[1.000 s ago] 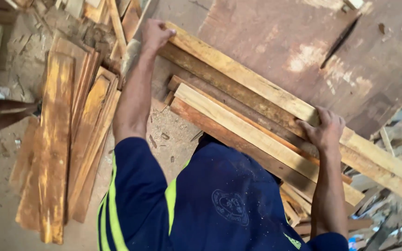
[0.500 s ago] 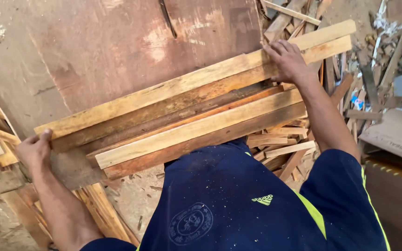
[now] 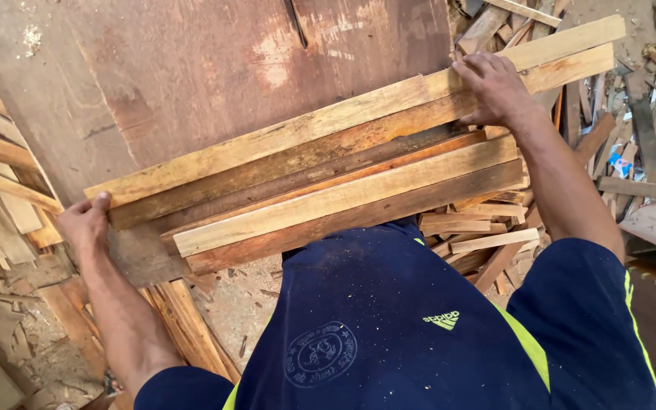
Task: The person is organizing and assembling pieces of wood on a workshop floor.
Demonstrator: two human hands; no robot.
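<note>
Across the near edge of the brown table saw top (image 3: 191,83), against my waist, lies the bundle of sawn timber strips (image 3: 343,182) that I carry between both hands. My left hand (image 3: 85,224) is closed around the lower-left end of the bundle, thumb on top and fingers hidden beneath; my right hand (image 3: 495,89) is spread fairly wide and pressed down over the two uppermost strips near their far end, fingers curled over the far edge. The bundle holds about six strips, pale and reddish, stacked in steps and not flush at either end. Its long axis runs diagonally, from lower left beside my left hand up to the upper right, where the longest strips point past my right hand toward the scrap offcuts (image 3: 487,228) heaped on the floor. To handle it well, I judge that both ends should be squeezed inward so no inner strip slides out, the stack kept level, and its weight rested on the table's edge. The saw blade slot (image 3: 295,21) lies well beyond the bundle, near the table's far edge; my fingers should stay clear of it.
</note>
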